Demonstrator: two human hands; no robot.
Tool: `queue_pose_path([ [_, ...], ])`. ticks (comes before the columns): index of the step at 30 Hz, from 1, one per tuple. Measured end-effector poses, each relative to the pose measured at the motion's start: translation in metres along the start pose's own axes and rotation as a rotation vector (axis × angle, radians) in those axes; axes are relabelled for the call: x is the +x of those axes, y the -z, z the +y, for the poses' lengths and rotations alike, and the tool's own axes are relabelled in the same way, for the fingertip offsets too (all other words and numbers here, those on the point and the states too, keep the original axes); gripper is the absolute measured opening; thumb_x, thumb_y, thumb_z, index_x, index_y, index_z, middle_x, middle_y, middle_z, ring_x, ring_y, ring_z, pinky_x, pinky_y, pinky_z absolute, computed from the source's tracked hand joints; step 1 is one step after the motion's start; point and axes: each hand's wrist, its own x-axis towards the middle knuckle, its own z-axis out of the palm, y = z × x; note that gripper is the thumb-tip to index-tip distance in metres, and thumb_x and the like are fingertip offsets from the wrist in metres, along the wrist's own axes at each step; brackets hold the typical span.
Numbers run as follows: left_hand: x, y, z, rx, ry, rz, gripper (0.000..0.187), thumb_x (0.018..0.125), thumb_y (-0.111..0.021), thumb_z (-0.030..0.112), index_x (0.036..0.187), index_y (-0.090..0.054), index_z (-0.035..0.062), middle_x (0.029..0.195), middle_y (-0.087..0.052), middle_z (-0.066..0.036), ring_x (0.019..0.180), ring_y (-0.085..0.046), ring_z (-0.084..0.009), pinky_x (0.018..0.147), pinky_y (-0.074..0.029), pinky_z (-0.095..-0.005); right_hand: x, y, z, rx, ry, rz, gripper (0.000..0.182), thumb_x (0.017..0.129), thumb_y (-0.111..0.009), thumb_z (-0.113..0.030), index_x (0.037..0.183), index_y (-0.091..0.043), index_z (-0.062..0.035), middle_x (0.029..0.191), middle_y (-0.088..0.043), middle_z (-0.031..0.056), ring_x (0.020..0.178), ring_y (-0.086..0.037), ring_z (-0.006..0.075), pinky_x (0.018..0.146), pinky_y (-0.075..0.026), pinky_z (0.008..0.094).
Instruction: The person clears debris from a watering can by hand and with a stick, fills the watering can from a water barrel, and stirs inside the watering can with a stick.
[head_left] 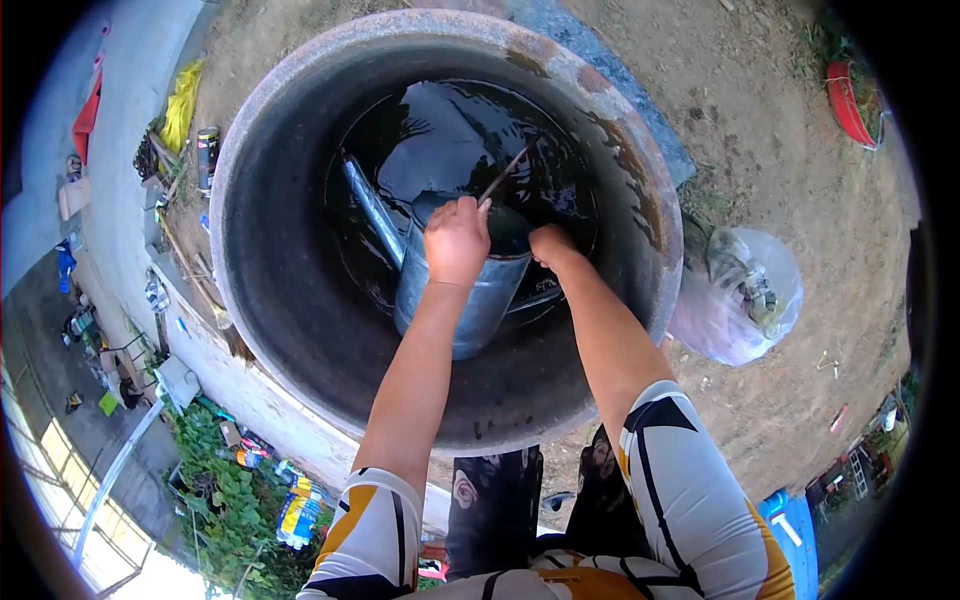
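Note:
A grey metal watering can (470, 310) is inside a large round vat (300, 350), at the dark water (440, 150). Its long spout (375, 215) points to the upper left, and the can's open top faces me. My left hand (458, 240) is closed around a thin bar that slants up over the opening, seemingly the can's top handle. At the can's right edge, my right hand (552, 247) is closed with its fingers curled; the part it grips is mostly hidden. How deep the can sits in the water is hard to tell.
The vat's thick rim (667, 220) surrounds both forearms. On the ground to the right stands a translucent plastic bag (745, 310) with stuff inside. To the left are a dark can (208, 155), a yellow bag (182, 105) and a broom (225, 320). A red basin (848, 105) lies far right.

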Motion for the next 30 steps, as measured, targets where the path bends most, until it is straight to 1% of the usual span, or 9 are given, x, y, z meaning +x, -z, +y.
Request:
queue_pose_path([
  [7, 0.007, -0.01, 0.005, 0.022, 0.001, 0.002, 0.022, 0.079, -0.058, 0.019, 0.066, -0.049, 0.0044, 0.061, -0.054, -0.013, 0.058, -0.055, -0.0308, 0.056, -0.045, -0.0386, 0.015, 0.0, 0.002, 0.079, 0.001, 0.022, 0.023, 0.075, -0.045, -0.017, 0.073, -0.063, -0.0022, 0.068, -0.063, 0.0139, 0.061, -0.061, 0.0259, 0.06, -0.046, 0.0364],
  [9, 0.008, -0.014, 0.005, 0.037, 0.008, -0.005, 0.022, 0.079, -0.058, 0.019, 0.066, -0.049, 0.0043, 0.061, -0.054, -0.014, 0.058, -0.055, -0.0309, 0.056, -0.045, -0.0387, 0.011, 0.011, -0.002, -0.028, 0.053, 0.105, 0.023, 0.074, -0.045, -0.017, 0.068, -0.059, -0.0007, 0.06, -0.058, 0.0139, 0.049, -0.056, 0.0235, 0.047, -0.043, 0.0348],
  [10, 0.01, -0.015, 0.006, 0.048, 0.015, -0.001, 0.022, 0.079, -0.058, 0.019, 0.066, -0.049, 0.0041, 0.062, -0.055, -0.014, 0.058, -0.055, -0.0309, 0.056, -0.045, -0.0387, 0.015, 0.009, -0.002, -0.028, 0.061, 0.186, 0.026, 0.073, -0.045, -0.019, 0.078, -0.063, -0.0002, 0.075, -0.063, 0.0183, 0.067, -0.062, 0.0285, 0.061, -0.048, 0.0367],
  [11, 0.013, -0.018, 0.006, 0.047, 0.006, 0.004, 0.022, 0.079, -0.058, 0.019, 0.066, -0.049, 0.0041, 0.062, -0.055, -0.014, 0.058, -0.055, -0.0309, 0.056, -0.045, -0.0387, 0.019, 0.01, -0.001, -0.02, 0.064, 0.193, 0.026, 0.073, -0.045, -0.019, 0.078, -0.063, -0.0002, 0.075, -0.063, 0.0183, 0.067, -0.062, 0.0285, 0.061, -0.048, 0.0367],
  [13, 0.016, -0.021, 0.008, 0.044, -0.001, 0.027, 0.023, 0.079, -0.058, 0.019, 0.065, -0.048, 0.0041, 0.062, -0.055, -0.014, 0.058, -0.055, -0.0309, 0.056, -0.045, -0.0387, 0.019, 0.011, 0.0, -0.044, 0.056, 0.316, 0.031, 0.073, -0.046, -0.019, 0.09, -0.063, -0.0004, 0.097, -0.06, 0.0214, 0.091, -0.059, 0.0322, 0.077, -0.046, 0.0379],
  [16, 0.022, -0.027, 0.009, 0.027, -0.009, 0.024, 0.024, 0.082, -0.055, 0.021, 0.066, -0.049, 0.0035, 0.062, -0.055, -0.015, 0.058, -0.055, -0.0321, 0.057, -0.045, -0.0398, 0.018, 0.022, -0.006, -0.026, 0.035, 0.29, 0.034, 0.073, -0.046, -0.018, 0.097, -0.062, -0.0001, 0.109, -0.054, 0.0224, 0.105, -0.051, 0.0335, 0.087, -0.041, 0.0389],
  [23, 0.025, -0.037, 0.013, 0.051, -0.008, 0.054, 0.025, 0.082, -0.055, 0.022, 0.066, -0.049, 0.0036, 0.062, -0.055, -0.015, 0.058, -0.055, -0.0325, 0.056, -0.045, -0.0402, 0.021, 0.027, -0.005, 0.081, 0.081, 0.363, 0.034, 0.072, -0.048, -0.021, 0.099, -0.062, -0.0031, 0.109, -0.055, 0.0201, 0.104, -0.052, 0.0341, 0.088, -0.041, 0.0381],
  [25, 0.026, -0.036, 0.014, 0.049, -0.004, 0.052, 0.025, 0.082, -0.054, 0.022, 0.066, -0.049, 0.0038, 0.063, -0.055, -0.015, 0.058, -0.055, -0.0326, 0.056, -0.045, -0.0403, 0.02, 0.034, -0.008, 0.038, 0.088, 0.296, 0.036, 0.074, -0.047, -0.021, 0.105, -0.06, -0.007, 0.113, -0.054, 0.0169, 0.107, -0.051, 0.0317, 0.09, -0.04, 0.0374],
  [30, 0.025, -0.037, 0.01, -0.029, -0.012, 0.11, 0.024, 0.082, -0.055, 0.022, 0.066, -0.049, 0.0041, 0.064, -0.055, -0.015, 0.059, -0.055, -0.0324, 0.057, -0.045, -0.0405, 0.015, 0.04, -0.014, 0.033, 0.142, 0.401, 0.034, 0.072, -0.049, -0.021, 0.103, -0.06, -0.0098, 0.11, -0.055, 0.0167, 0.104, -0.052, 0.0324, 0.087, -0.042, 0.0374],
])
